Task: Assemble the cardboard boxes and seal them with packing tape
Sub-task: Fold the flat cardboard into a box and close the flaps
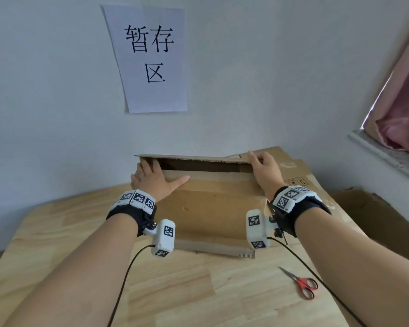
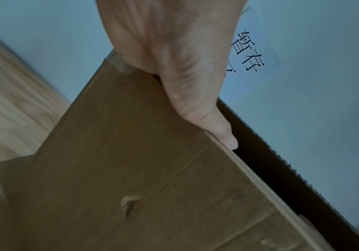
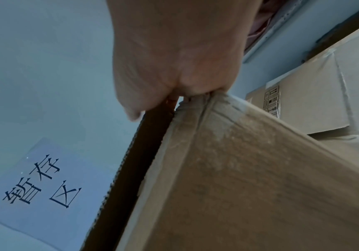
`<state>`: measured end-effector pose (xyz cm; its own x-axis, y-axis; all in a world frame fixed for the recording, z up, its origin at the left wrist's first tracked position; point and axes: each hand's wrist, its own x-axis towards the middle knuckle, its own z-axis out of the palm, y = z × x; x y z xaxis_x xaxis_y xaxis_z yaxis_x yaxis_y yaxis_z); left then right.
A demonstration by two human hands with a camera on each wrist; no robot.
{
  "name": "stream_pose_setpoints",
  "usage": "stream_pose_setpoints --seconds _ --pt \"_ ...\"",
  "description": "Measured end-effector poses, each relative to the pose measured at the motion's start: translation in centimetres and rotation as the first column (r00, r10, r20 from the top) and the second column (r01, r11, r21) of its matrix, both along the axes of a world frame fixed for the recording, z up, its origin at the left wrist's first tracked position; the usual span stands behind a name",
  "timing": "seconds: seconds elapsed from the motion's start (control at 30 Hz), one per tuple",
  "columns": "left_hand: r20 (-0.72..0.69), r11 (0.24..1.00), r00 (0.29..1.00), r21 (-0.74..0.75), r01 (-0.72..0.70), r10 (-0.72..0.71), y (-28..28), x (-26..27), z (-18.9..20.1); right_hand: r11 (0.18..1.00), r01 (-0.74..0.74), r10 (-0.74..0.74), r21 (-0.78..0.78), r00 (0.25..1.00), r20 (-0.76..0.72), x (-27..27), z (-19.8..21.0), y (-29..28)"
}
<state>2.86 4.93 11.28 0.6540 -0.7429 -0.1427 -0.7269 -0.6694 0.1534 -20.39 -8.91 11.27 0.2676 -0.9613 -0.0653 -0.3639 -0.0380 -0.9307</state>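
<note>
Two hands are set on one cardboard box [image 1: 210,204], which is stood on the wooden table [image 1: 175,291] against the wall, around 12 o'clock from the person. Its top is opened to a dark slot. The box's left top corner is gripped by the left hand [image 1: 155,178]: fingers are curled over the edge into the slot, thumb laid along the front panel. The right top corner is pinched by the right hand [image 1: 265,171], fingers folded over the edge. Old tape residue is seen on the panel in the right wrist view. Red-handled scissors [image 1: 301,283] are lying at about 4 o'clock. Flattened cardboard [image 1: 300,171] is stacked at 2 o'clock. A paper sign [image 1: 149,57] is fixed at 12 o'clock.
</note>
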Motion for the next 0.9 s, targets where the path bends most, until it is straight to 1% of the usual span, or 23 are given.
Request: stream_pose_setpoints --seconds 0.07,0.23,0.4,0.47,0.5,0.53,0.57,0.63,0.8,0.9 --pt "0.020 0.995 0.999 -0.093 -0.028 0.030 0.0 -0.5 -0.2 0.998 0.003 -0.006 -0.059 0.999 -0.052 -0.1 -0.5 -0.3" --pt "-0.004 0.958 0.995 -0.268 -0.102 0.104 0.4 -0.7 -0.7 0.992 -0.026 0.016 -0.127 0.997 -0.079 -0.2 -1.1 -0.1" --pt "-0.104 0.876 0.980 -0.440 -0.196 0.167 0.5 0.7 -0.7 0.992 -0.051 0.034 -0.116 0.990 -0.139 -0.9 -1.1 0.2" --pt "-0.142 0.829 0.976 -0.515 -0.217 0.167 0.4 1.4 -0.5 0.993 -0.044 0.027 -0.111 0.988 -0.155 -1.4 -1.2 0.3" --pt "-0.189 0.806 0.970 -0.544 -0.234 0.155 0.3 1.9 -0.3 0.993 -0.042 0.025 -0.110 0.988 -0.154 -1.6 -1.3 0.4" --pt "-0.244 0.795 0.960 -0.551 -0.255 0.138 0.2 2.3 -0.1 0.993 -0.043 0.026 -0.110 0.988 -0.150 -1.9 -1.4 0.4" --pt "-0.293 0.804 0.948 -0.529 -0.271 0.127 0.1 2.7 0.1 0.993 -0.047 0.031 -0.110 0.989 -0.145 -2.1 -1.6 0.4" --pt "-0.338 0.847 0.934 -0.457 -0.273 0.118 0.0 3.6 0.2 0.992 -0.058 0.043 -0.108 0.990 -0.131 -2.4 -1.7 0.4" --pt "-0.416 0.900 0.907 -0.418 -0.121 -0.071 0.3 5.0 0.1 0.990 -0.098 0.088 -0.105 0.992 -0.093 -2.6 -2.4 0.8" --pt "-0.444 0.915 0.893 -0.388 -0.112 -0.079 1.0 4.9 0.3 0.989 -0.116 0.113 -0.090 0.993 -0.040 -2.8 -2.9 1.3"
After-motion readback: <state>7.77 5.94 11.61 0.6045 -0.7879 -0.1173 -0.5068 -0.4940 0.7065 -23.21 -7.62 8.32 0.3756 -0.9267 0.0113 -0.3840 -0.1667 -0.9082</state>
